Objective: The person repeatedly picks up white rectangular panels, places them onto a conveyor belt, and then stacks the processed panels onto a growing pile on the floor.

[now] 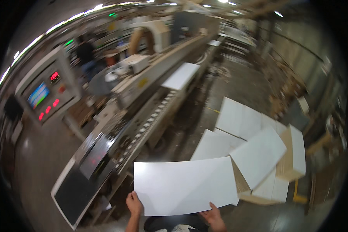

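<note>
I hold a flat white rectangular panel [183, 185] level in front of me. My left hand [134, 203] grips its near left corner, and my right hand [213, 217] grips the near edge toward the right. The panel hangs just right of a long conveyor machine [143, 112]. Another white panel [181, 75] lies farther along that machine's roller track.
Stacks of white panels [255, 154] stand on the floor to my right. A control cabinet with a screen and red lights [46, 94] stands at the left. A person [87, 56] stands far back beside the machine. Boards and clutter line the right wall.
</note>
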`<state>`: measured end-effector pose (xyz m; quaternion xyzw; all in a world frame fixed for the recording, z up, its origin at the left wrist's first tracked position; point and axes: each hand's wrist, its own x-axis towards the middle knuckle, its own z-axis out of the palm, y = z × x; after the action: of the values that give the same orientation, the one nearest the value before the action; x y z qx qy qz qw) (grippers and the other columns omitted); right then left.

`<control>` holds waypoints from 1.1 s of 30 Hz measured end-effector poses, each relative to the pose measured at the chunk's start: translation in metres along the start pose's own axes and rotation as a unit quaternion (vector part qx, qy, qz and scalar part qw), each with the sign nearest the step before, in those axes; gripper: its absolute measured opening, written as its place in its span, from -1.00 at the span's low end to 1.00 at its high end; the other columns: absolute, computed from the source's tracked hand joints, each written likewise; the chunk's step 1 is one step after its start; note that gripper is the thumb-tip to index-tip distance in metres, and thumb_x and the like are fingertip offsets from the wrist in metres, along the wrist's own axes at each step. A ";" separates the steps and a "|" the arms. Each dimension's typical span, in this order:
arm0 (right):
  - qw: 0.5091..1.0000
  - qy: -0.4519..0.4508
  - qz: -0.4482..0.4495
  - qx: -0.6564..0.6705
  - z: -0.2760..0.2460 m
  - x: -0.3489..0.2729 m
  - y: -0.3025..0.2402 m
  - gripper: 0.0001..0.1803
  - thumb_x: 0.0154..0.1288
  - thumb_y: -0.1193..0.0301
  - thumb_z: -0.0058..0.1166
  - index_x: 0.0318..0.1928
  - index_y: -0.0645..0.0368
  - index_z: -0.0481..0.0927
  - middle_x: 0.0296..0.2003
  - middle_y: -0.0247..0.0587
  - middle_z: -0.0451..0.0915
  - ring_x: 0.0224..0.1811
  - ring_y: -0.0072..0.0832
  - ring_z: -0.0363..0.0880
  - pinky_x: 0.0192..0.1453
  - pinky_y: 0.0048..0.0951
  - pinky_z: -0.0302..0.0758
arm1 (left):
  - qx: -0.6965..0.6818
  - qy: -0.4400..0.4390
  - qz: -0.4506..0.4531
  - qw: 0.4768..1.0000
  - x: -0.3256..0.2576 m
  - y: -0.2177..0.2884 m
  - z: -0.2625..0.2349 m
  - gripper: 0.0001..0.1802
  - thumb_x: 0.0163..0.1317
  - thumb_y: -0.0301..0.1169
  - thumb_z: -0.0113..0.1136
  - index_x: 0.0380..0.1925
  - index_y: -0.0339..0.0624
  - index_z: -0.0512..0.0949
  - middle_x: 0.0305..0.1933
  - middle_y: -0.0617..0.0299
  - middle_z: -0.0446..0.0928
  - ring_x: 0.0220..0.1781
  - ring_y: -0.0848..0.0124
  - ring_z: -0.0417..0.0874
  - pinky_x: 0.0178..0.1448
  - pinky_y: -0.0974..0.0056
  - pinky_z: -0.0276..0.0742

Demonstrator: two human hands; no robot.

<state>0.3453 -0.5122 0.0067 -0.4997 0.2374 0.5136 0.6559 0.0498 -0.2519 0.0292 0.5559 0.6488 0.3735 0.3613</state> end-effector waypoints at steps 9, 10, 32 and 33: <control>0.880 -0.238 0.045 -0.408 0.219 0.019 0.086 -0.53 0.55 0.18 -0.10 0.10 0.43 0.42 -0.20 0.03 0.64 -0.21 -0.23 0.73 -0.16 -0.32 0.68 | -0.213 0.307 -0.146 0.916 0.001 -0.126 -0.198 -0.61 0.49 -0.21 0.05 -0.45 -0.29 0.45 -0.47 0.29 0.46 -0.41 0.52 0.37 -0.29 0.33 0.36; 0.864 -0.244 0.049 -0.438 0.243 0.016 0.098 -0.53 0.54 0.18 -0.09 0.07 0.43 0.44 -0.21 0.04 0.65 -0.21 -0.23 0.73 -0.16 -0.31 0.67 | -0.234 0.332 -0.158 0.900 -0.001 -0.138 -0.211 -0.62 0.49 -0.21 0.05 -0.43 -0.28 0.45 -0.45 0.28 0.47 -0.40 0.52 0.39 -0.28 0.33 0.37; 0.851 -0.187 -0.042 -0.489 0.447 0.044 0.234 -0.57 0.49 0.21 0.00 0.09 0.34 0.38 -0.31 0.00 0.62 -0.48 -0.25 0.69 -0.46 -0.28 0.71 | -0.190 0.307 -0.239 0.902 0.087 -0.198 -0.298 -0.61 0.42 -0.25 0.18 -0.01 -0.29 0.30 0.07 0.06 0.43 0.11 0.34 0.41 0.26 0.21 0.34; 0.849 -0.189 -0.048 -0.490 0.449 0.047 0.235 -0.58 0.49 0.21 0.00 0.11 0.33 0.37 -0.30 0.00 0.62 -0.49 -0.25 0.69 -0.48 -0.29 0.70 | -0.193 0.301 -0.247 0.901 0.090 -0.197 -0.298 -0.60 0.42 -0.24 0.17 0.00 -0.29 0.30 0.08 0.05 0.43 0.12 0.32 0.41 0.27 0.20 0.32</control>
<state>0.0575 -0.0939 0.0453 -0.6601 -0.1985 0.6156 0.3820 -0.3136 -0.2079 -0.0129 0.1579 0.7583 0.5396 0.3301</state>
